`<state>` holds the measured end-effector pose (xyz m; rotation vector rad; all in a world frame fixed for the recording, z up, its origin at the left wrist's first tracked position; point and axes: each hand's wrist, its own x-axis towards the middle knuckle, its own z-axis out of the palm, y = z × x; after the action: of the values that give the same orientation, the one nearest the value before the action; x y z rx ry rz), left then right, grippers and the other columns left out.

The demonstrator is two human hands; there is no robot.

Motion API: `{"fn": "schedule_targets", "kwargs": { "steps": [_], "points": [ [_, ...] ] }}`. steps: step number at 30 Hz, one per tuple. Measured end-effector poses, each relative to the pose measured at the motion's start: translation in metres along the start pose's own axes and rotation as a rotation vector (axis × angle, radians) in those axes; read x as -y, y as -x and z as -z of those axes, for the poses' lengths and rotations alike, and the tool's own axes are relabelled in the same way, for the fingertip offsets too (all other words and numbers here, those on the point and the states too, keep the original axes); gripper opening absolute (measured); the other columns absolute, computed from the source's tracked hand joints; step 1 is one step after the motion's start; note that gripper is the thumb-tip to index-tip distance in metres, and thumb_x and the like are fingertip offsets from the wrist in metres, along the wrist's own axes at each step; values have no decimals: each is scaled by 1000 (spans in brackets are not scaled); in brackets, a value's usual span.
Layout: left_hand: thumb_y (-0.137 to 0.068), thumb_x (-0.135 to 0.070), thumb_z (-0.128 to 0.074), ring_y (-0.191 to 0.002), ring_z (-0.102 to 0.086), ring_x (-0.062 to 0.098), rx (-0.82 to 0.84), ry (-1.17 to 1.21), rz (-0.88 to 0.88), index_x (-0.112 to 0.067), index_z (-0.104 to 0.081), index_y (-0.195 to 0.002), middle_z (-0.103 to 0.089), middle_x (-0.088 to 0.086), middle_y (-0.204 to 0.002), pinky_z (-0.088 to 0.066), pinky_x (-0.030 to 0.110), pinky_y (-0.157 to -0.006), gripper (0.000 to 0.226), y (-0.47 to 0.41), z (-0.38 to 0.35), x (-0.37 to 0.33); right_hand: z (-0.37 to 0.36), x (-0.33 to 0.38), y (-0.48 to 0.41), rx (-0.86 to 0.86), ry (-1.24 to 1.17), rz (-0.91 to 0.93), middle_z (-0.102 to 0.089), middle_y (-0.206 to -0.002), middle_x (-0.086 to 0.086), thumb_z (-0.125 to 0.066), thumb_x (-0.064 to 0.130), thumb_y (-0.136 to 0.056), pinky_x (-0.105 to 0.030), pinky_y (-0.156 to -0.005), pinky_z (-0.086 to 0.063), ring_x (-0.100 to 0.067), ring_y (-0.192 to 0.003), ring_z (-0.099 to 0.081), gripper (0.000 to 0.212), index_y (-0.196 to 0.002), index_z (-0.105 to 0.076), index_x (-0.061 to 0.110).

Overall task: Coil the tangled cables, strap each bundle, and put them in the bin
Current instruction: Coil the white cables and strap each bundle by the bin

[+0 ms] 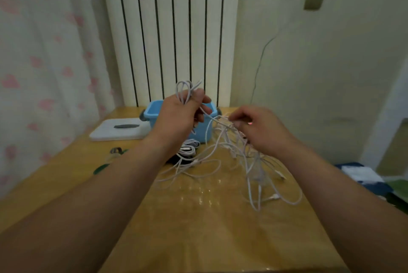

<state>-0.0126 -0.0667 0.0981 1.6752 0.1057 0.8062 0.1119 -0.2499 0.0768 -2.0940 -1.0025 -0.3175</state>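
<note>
My left hand (178, 116) is raised above the table and closed around a few loops of white cable (185, 90) that stick out above the fist. That cable runs rightward to my right hand (258, 129), which pinches it where it enters the tangle of white cables (249, 162). The tangle hangs from my right hand and spreads over the wooden table (198, 217). A blue bin (152, 111) with grey handles stands behind my left hand, partly hidden by it. A coiled white bundle (188, 150) lies in front of the bin.
The bin's white lid (119, 130) lies flat to the left of the bin. Green and dark straps (110, 160) lie near the table's left side. A white radiator (170, 30) and a curtain stand behind the table. A thin dark wire hangs on the right wall.
</note>
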Motion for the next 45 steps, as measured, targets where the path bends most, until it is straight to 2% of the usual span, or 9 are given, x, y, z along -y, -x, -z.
{"fn": "schedule_targets", "kwargs": {
  "steps": [11,15,18,21,26,30,36,38,45],
  "points": [
    [-113,-41,-51,-65,-56,12,-104,-39,-30,-13,-74,-101,-70,2,-75,-48,25,-58,38,30,14,-17,15,-12,-6,-210,-504,-565,-69,-81,-19,-65,-10,-88,-56,-72,-64,-36,-71,-72,26,-88,-73,15],
    [-113,-39,-50,-61,-55,11,-180,-28,-43,-14,-72,-100,-66,2,-72,-47,25,-55,36,23,31,-26,10,-29,0,-236,-398,-622,-64,-83,-17,-57,-9,-91,-32,-52,-55,-27,-58,-64,24,-87,-71,10],
    [-113,-36,-52,-60,-55,12,-162,-29,-15,-12,-73,-100,-66,4,-73,-46,26,-56,35,20,36,-29,11,-30,12,-118,55,-513,-68,-92,-14,-60,21,-95,-36,-75,-54,-29,-88,-68,20,-102,-74,9],
    [-113,-36,-53,-59,-54,12,-97,-5,-1,-12,-73,-101,-67,3,-73,-44,26,-54,34,18,30,-34,11,16,23,-127,22,-182,-72,-120,-2,-60,31,-97,-39,-96,-55,-22,-110,-67,31,-124,-71,21],
    [-113,-33,-54,-56,-53,11,-57,55,-86,-8,-72,-101,-65,2,-71,-42,23,-52,32,9,13,-61,-12,72,36,468,83,77,-60,-145,9,-64,25,-96,-32,-106,-50,-11,-129,-58,56,-150,-52,32],
    [-113,-32,-53,-57,-53,10,-153,113,-97,-5,-71,-106,-65,4,-73,-44,21,-52,33,4,27,-69,-4,41,38,282,106,52,-48,-153,5,-69,12,-91,-34,-107,-47,-15,-136,-50,67,-151,-47,35],
    [-113,-32,-52,-56,-51,9,-302,213,-21,-9,-69,-103,-64,0,-69,-41,23,-53,30,-3,49,-54,19,15,36,67,-480,-180,-79,-105,-7,-66,16,-104,-45,-82,-66,-27,-96,-78,5,-107,-68,13],
    [-114,-32,-52,-55,-51,10,-326,236,11,-8,-68,-104,-64,-2,-67,-41,23,-53,30,-5,51,-50,30,18,37,108,-616,-240,-80,-91,-11,-58,18,-109,-41,-74,-64,-27,-80,-79,18,-103,-70,7],
    [-114,-32,-51,-48,-48,8,-417,279,80,-10,-69,-99,-62,-3,-60,-39,20,-45,31,-9,45,-35,40,-1,36,169,-808,-318,-42,-72,-10,-65,15,-103,-19,-38,-22,-6,-43,-32,11,-106,-55,13]
  ]
}}
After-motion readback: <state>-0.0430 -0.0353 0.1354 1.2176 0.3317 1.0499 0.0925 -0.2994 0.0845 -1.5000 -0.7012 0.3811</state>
